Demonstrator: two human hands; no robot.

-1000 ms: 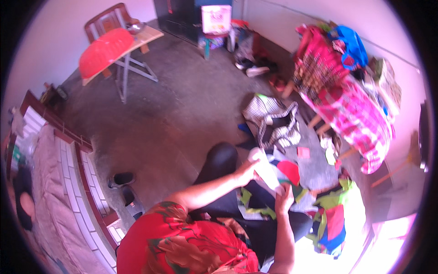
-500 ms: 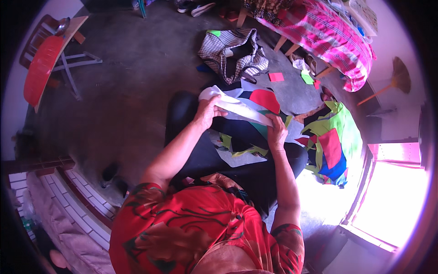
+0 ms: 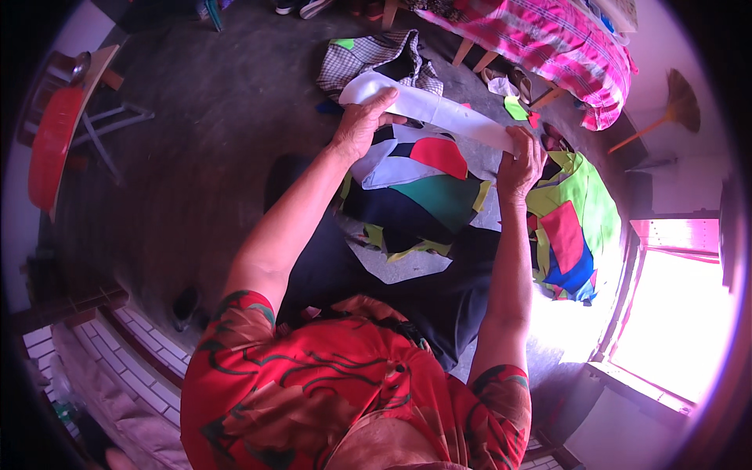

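A long white strip of cloth (image 3: 450, 115) is stretched between my two hands, held up in front of me. My left hand (image 3: 366, 124) grips its wider, rounded left end, thumb on top. The fingers of my right hand (image 3: 521, 163) are closed round the narrower right end. Beneath the strip lies a pile of cloth scraps: a red piece (image 3: 440, 156), a dark green piece (image 3: 439, 197), a pale grey-blue piece (image 3: 392, 171) and black ones. My legs in dark trousers frame this pile.
Right of the pile, a heap of lime-green cloth (image 3: 583, 184) holds red and blue scraps. A checked bag (image 3: 352, 66) lies open ahead. A bed with a pink plaid cover (image 3: 533, 39), shoes and a broom (image 3: 680, 106) stand far right. A red basin (image 3: 55, 149) is at left.
Both hands have moved forward and farther apart, carrying the white strip away from my body. It is now pulled out longer and flatter, and more of the scrap pile shows below it.
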